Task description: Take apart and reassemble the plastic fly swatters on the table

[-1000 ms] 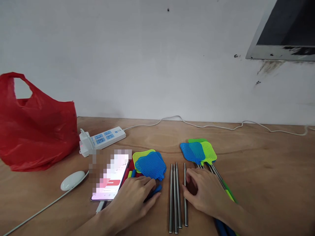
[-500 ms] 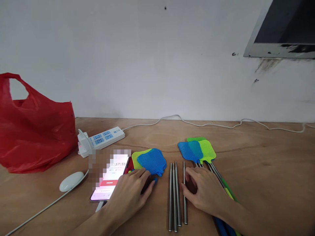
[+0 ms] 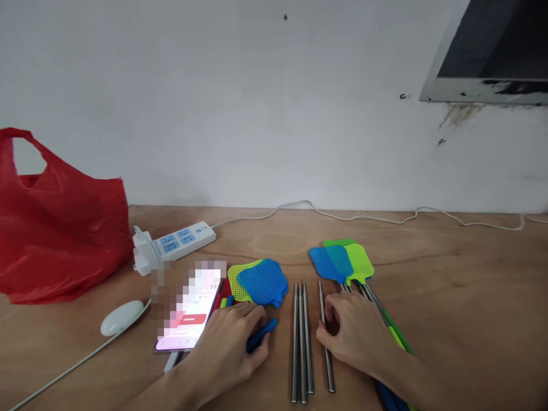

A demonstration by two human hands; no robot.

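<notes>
My left hand is closed around a blue handle grip, whose rounded end sticks out past the thumb. Just beyond it lie a blue fly swatter head and a yellow-green one, overlapping. With thumb and fingertips my right hand pinches a thin metal rod, which slants slightly on the table. Several similar metal rods lie side by side to its left. Behind my right hand are assembled fly swatters with blue and yellow-green heads, their shafts partly hidden under my forearm.
A lit phone lies left of my left hand, near more coloured grips. Farther left are a white power strip, a white mouse-shaped object and a red plastic bag. A white cable runs along the wall.
My left hand has lifted the blue grip, and its end now points right. The rod under my right fingers has tilted, its near end swinging right.
</notes>
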